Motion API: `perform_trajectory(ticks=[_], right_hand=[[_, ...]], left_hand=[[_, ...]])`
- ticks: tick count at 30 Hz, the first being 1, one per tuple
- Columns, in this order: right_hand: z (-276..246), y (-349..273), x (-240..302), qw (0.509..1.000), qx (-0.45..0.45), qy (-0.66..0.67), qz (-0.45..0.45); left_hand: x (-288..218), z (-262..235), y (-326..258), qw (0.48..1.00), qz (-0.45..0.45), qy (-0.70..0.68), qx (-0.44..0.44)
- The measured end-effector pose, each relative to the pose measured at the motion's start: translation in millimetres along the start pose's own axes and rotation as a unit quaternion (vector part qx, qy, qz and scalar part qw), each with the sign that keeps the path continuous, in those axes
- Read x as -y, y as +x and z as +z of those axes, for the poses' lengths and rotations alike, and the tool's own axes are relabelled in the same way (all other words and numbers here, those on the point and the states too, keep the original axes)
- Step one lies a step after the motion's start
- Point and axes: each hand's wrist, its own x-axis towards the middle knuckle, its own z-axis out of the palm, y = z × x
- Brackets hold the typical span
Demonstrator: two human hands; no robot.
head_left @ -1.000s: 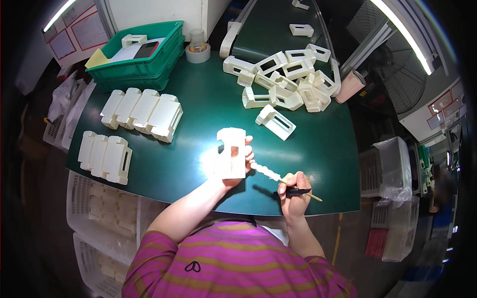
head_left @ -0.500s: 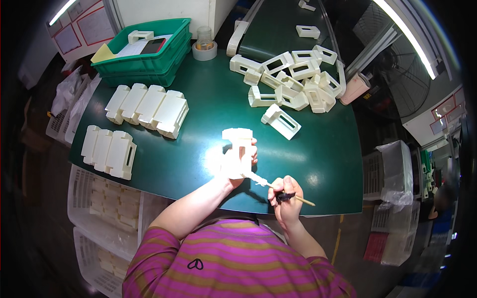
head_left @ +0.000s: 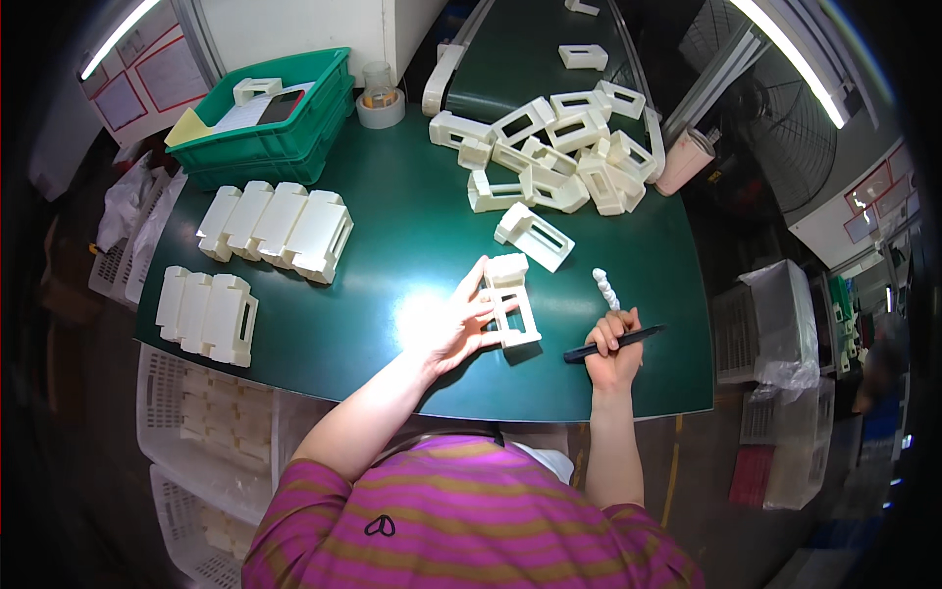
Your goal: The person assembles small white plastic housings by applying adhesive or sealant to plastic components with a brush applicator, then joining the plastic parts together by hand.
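My left hand [head_left: 446,332] grips a cream plastic housing [head_left: 506,269] with a rectangular opening, holding it tilted just above the green table [head_left: 392,378]. Some fingers show through the opening. My right hand [head_left: 615,361], apart from the housing on its right side, is closed around a stick with a lumpy white wrapped tip [head_left: 605,289], which points away from me. Across the same hand lies a slim black pen-like tool [head_left: 581,353]; its exact kind cannot be made out. Just beyond the held housing rests a single similar housing [head_left: 536,238].
A pile of similar housings [head_left: 579,133] sits at the far right by a dark conveyor [head_left: 530,69]. Two rows of housings [head_left: 319,236] stand at left. Behind them are green crates [head_left: 255,147] and a tape roll [head_left: 381,111]. White baskets [head_left: 157,393] hold more housings below.
The white-tipped stick has left the housing and swung to point away from me. My right hand moved right and forward. My left hand turned the housing and shifted its grip.
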Motion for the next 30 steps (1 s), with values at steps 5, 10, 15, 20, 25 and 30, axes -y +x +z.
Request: perform_trajectory(ticks=[5, 10, 15, 20, 25, 30], right_hand=[[2, 2, -5, 0.999, -0.002, -0.001, 0.042], [-1, 3, -5, 0.999, -0.003, 0.017, 0.046], [-4, 0, -6, 0.999, -0.017, 0.018, 0.043], [-5, 0, -4, 0.999, -0.006, 0.024, 0.046], [-3, 0, -6, 0.999, -0.003, 0.023, 0.046], [-3, -1, -4, 0.999, -0.008, 0.022, 0.042]], left_hand=[[-1, -1, 4, 0.999, 0.004, 0.050, 0.003], [-1, -2, 5, 0.999, 0.013, 0.039, 0.001], [-4, 7, 0, 0.997, 0.030, 0.074, -0.009], [-31, 42, -19, 0.994, 0.036, 0.104, -0.016], [-47, 38, -28, 0.980, 0.075, 0.177, -0.055], [-55, 29, -31, 0.977, 0.099, 0.171, -0.078]])
